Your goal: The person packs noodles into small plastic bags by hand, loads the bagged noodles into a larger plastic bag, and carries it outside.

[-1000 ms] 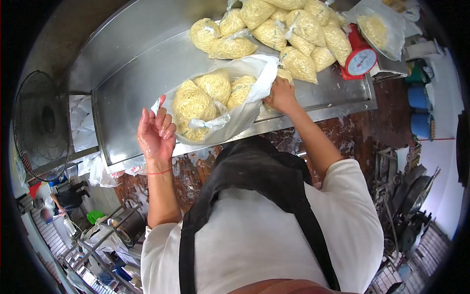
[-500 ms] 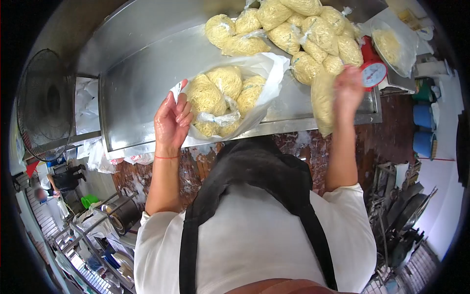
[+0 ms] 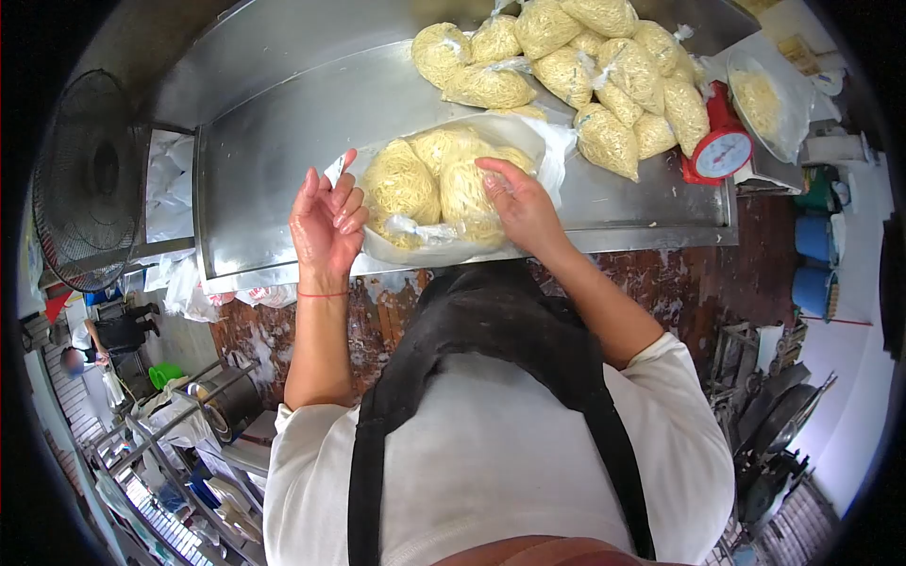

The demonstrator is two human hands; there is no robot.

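A large white plastic bag (image 3: pixel 557 160) lies open on the metal table, holding several small clear bags of yellow noodles. My left hand (image 3: pixel 328 222) is at its left side, with a bit of the white plastic rim pinched between the fingers. Inside the opening, my right hand (image 3: pixel 517 203) grips a bag of noodles (image 3: pixel 464 193) from its right side, thumb and fingers against it. Another noodle bag (image 3: pixel 401 184) sits just left of that one. More bags behind are partly hidden.
A pile of tied noodle bags (image 3: pixel 613 71) rests at the back right of the metal table (image 3: pixel 283 141). Beside it stands a red dial scale (image 3: pixel 722 151) with loose noodles in its pan. A fan (image 3: pixel 94 179) is at the left; a person (image 3: pixel 118 332) works farther off.
My right hand has carried a noodle bag leftward from near the pile into the white bag. My left hand stays at the rim.
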